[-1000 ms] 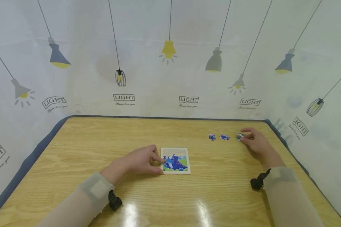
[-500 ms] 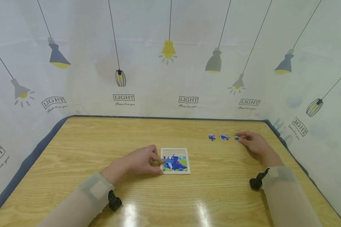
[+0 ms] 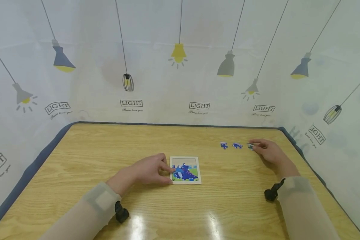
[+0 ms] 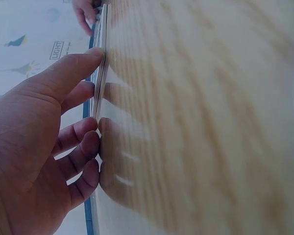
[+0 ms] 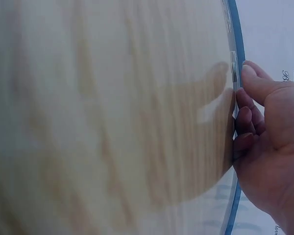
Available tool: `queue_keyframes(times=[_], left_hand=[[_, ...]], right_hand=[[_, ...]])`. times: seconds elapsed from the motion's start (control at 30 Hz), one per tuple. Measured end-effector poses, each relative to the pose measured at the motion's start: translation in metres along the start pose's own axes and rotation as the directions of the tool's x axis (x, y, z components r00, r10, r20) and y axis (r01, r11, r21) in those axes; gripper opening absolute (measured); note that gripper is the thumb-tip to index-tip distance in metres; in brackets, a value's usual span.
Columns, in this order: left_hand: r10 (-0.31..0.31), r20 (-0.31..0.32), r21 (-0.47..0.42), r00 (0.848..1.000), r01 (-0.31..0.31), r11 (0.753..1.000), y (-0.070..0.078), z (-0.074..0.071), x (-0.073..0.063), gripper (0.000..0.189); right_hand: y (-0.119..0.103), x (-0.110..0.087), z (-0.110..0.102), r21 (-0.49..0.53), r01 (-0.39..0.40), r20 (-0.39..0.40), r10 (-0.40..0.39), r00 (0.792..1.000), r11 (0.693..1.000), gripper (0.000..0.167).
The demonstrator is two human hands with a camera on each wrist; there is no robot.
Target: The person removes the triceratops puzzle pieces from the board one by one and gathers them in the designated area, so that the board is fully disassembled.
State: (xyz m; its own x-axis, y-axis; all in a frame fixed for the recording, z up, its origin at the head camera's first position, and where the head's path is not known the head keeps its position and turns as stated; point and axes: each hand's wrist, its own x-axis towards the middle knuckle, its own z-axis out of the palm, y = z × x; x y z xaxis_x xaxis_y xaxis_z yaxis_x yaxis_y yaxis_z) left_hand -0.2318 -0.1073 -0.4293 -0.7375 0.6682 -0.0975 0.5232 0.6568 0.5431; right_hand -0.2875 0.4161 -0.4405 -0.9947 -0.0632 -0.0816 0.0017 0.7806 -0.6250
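In the head view, a square puzzle frame (image 3: 199, 176) with a white rim lies mid-table, holding a partly filled blue dinosaur picture (image 3: 188, 173). My left hand (image 3: 148, 170) rests on it from the left, the index fingertip over the picture and the thumb at the front-left corner. In the left wrist view, the remaining fingers bend down beside the frame's edge. Farther right, my right hand (image 3: 271, 153) has thumb and index finger at either side of a puzzle piece (image 3: 250, 146) low on the table; the fingers partly cover it. Seen edge-on, that piece (image 5: 233, 66) appears beside the thumb tip.
Two loose blue puzzle pieces lie left of the right hand: one at the row's left end (image 3: 224, 145), the other in the middle (image 3: 237, 145). A wooden table (image 3: 123, 140) with a dark blue edge stands before a lamp-printed curtain (image 3: 156, 66).
My right hand has shifted slightly left and lowered its index finger, and the piece at its fingertips has moved a little left. The left hand and the frame stay still.
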Motion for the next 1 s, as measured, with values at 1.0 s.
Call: queue_keyframes(times=[1.0], left_hand=[[0.006,-0.001,0.03,1.0,-0.006,1.0,0.001,-0.001,0.0,0.05]], right_hand=[[-0.157,-0.029,0.08,0.209,0.204,0.31,-0.263,0.914,0.956,0.035]])
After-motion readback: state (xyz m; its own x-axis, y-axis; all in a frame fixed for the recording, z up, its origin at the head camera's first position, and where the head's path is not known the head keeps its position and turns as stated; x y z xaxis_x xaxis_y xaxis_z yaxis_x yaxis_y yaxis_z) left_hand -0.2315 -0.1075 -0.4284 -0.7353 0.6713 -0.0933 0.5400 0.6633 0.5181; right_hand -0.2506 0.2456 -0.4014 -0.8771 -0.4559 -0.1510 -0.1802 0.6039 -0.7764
